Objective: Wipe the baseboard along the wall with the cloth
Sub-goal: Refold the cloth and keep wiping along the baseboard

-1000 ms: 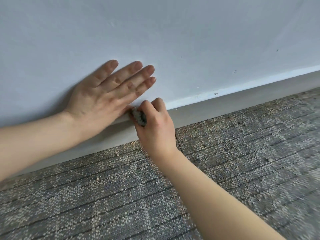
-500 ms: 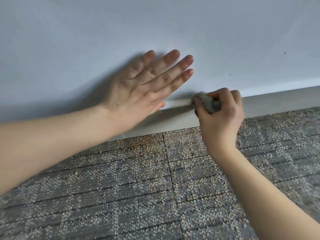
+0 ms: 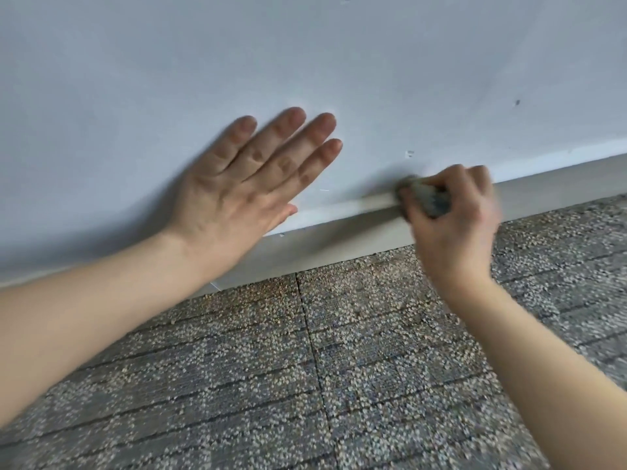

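Moved further right along the baseboard (image 3: 342,232) since half a second ago: the right hand (image 3: 454,218) and its cloth (image 3: 425,198), now well apart from the left hand (image 3: 244,184) rather than just beside its fingertips. Shifted right a little too, that left hand, and now pressed flat to the wall (image 3: 305,62) with its fingers spread and pointing up and to the right, its heel just above the baseboard's top edge, nothing held. Curled tight, the right grip, fingers and thumb closed round a bunched grey-green cloth, only a small wad of it showing between thumb and knuckles. Pressed against the upper edge of the baseboard, that wad, right where pale trim meets wall. Blurred at the edges, hand and cloth alike. Running from lower left up to the right, the baseboard, a plain light grey strip at the foot of a pale blue-grey wall marked with a few small specks and chips. Below it, speckled grey and beige carpet tile (image 3: 339,385), with a seam running toward the wall between the two forearms.
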